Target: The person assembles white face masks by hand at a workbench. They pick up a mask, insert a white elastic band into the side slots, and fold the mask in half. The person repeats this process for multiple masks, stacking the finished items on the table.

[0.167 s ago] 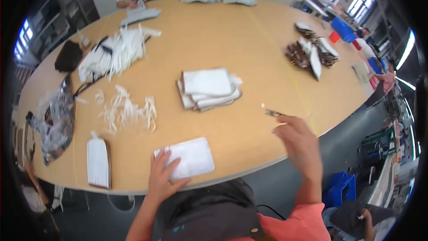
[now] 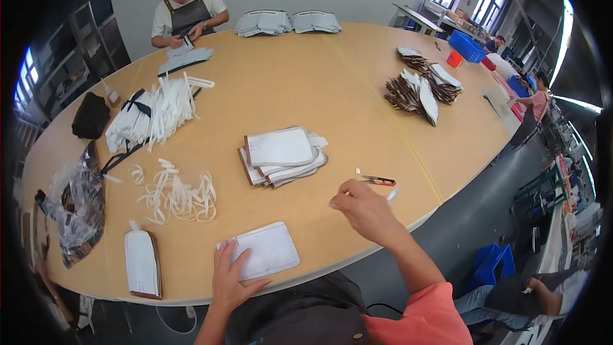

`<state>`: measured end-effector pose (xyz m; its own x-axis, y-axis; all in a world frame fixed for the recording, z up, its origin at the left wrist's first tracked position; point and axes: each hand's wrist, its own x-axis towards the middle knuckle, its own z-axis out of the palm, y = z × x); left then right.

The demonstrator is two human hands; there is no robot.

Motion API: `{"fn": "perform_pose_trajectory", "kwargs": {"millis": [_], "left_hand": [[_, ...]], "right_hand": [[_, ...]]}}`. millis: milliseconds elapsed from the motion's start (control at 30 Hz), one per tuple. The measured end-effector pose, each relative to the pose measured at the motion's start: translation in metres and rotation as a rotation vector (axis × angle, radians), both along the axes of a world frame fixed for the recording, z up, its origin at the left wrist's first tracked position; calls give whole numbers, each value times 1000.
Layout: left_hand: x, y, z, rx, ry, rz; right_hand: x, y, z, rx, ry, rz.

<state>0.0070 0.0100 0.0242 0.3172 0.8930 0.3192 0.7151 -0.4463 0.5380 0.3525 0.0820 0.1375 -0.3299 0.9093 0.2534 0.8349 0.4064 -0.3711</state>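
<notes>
A white rounded-corner panel (image 2: 271, 252) lies near the table's front edge, and my left hand (image 2: 231, 281) rests on its left side with the fingers spread. My right hand (image 2: 367, 212) hangs above the table to the right of that panel, its fingers bent and pressed together at the tips. What they hold, if anything, is too small or hidden to make out. Just beyond that hand a pair of thread snips (image 2: 381, 181) with an orange-red handle lies on the table, next to a tiny white piece (image 2: 358, 170). Farther in, a stack of white panels with brown edges (image 2: 281, 147) sits mid-table.
Left of my left hand stands a narrow stack of panels (image 2: 142, 262). Beyond it lie loose white strips (image 2: 182, 195), a strip bundle (image 2: 156, 115) and a plastic bag (image 2: 80, 198). Brown-and-white pieces (image 2: 415, 96) are at the far right. A co-worker (image 2: 189, 16) handles pieces across the table.
My right hand has moved left, away from the thread snips, which stay on the table. My left hand remains on the white panel. The view has tilted up, showing more of the co-worker.
</notes>
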Motion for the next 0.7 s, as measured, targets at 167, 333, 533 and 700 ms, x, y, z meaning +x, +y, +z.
{"fn": "perform_pose_trajectory", "kwargs": {"millis": [167, 333, 533, 700], "left_hand": [[-6, 3, -22, -85, -164, 14], [-14, 11, -17, -92, -102, 113], [-14, 15, -2, -91, 79, 48], [-14, 18, -8, -118, 40, 61]], "right_hand": [[-26, 18, -77, -70, 130, 135], [-58, 28, -93, -123, 313, 226], [-83, 43, -95, -131, 391, 318], [-109, 59, -106, -199, 382, 392]]}}
